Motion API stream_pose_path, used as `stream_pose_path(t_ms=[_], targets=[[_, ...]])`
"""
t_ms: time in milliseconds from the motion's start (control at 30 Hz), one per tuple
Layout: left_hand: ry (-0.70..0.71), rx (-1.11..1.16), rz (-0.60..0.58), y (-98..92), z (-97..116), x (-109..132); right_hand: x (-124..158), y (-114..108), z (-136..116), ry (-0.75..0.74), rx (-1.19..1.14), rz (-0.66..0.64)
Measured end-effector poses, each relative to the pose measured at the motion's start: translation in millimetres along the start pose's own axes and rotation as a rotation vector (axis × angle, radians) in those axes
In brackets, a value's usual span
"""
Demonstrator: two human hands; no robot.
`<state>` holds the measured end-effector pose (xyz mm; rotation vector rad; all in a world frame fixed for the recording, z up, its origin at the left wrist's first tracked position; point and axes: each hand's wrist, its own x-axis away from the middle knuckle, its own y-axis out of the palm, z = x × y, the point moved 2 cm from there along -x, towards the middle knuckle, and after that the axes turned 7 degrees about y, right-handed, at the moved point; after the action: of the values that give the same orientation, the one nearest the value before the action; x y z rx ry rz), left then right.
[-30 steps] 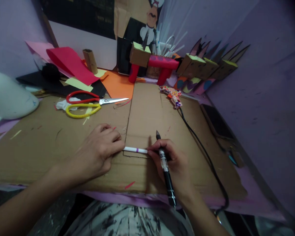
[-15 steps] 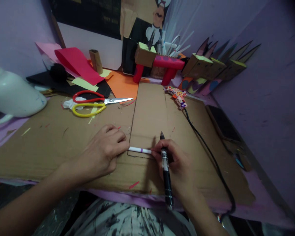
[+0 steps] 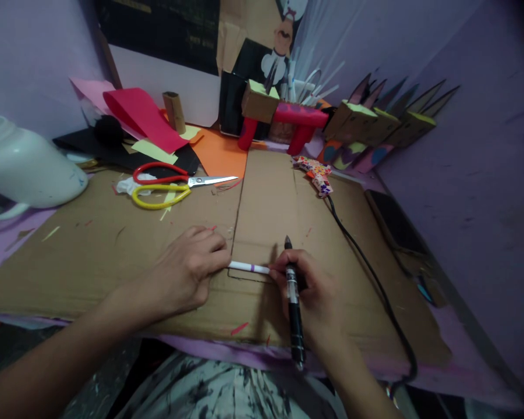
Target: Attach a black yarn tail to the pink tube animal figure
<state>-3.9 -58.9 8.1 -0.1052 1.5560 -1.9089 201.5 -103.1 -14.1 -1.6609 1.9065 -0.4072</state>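
Observation:
A thin white stick with a purple band lies across a brown cardboard strip that has dark drawn lines. My left hand is closed on the stick's left end, its fingers bent against the board. At the right end, the thumb and finger of my right hand pinch the same stick. That hand also holds a black pen, its tip pointing up and away from the cardboard. One drawn line runs just below the stick. Both ends of the stick are hidden by fingers.
Scissors with red and yellow handles lie at the left, near a white jug. A patterned glue gun with a black cord is on the right, by a phone. Cardboard figures stand along the back.
The view has shifted very slightly. Both hands keep their hold on the white stick, and the pen stays in my right hand.

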Motion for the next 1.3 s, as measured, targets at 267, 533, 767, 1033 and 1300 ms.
stream_pose_path(t_ms=[267,533,767,1033,1300], targets=[[0.008,-0.040,0.005,0.7,1.7,0.7,-1.1,2.0,-0.4,0.034,-0.008,0.005],[0.004,-0.091,-0.050,3.1,0.1,1.5,2.1,-2.0,1.7,0.099,-0.156,0.001],[0.014,-0.089,-0.018,4.4,-1.2,2.8,8.5,-21.4,-0.1,0.252,-0.300,0.358],[0.013,-0.049,-0.019,2.6,-1.1,1.6,16.6,-49.9,24.1,0.373,-0.216,0.526],[0.010,-0.030,0.008,1.2,0.6,1.3,15.3,-48.9,32.8,0.445,-0.315,0.406]])
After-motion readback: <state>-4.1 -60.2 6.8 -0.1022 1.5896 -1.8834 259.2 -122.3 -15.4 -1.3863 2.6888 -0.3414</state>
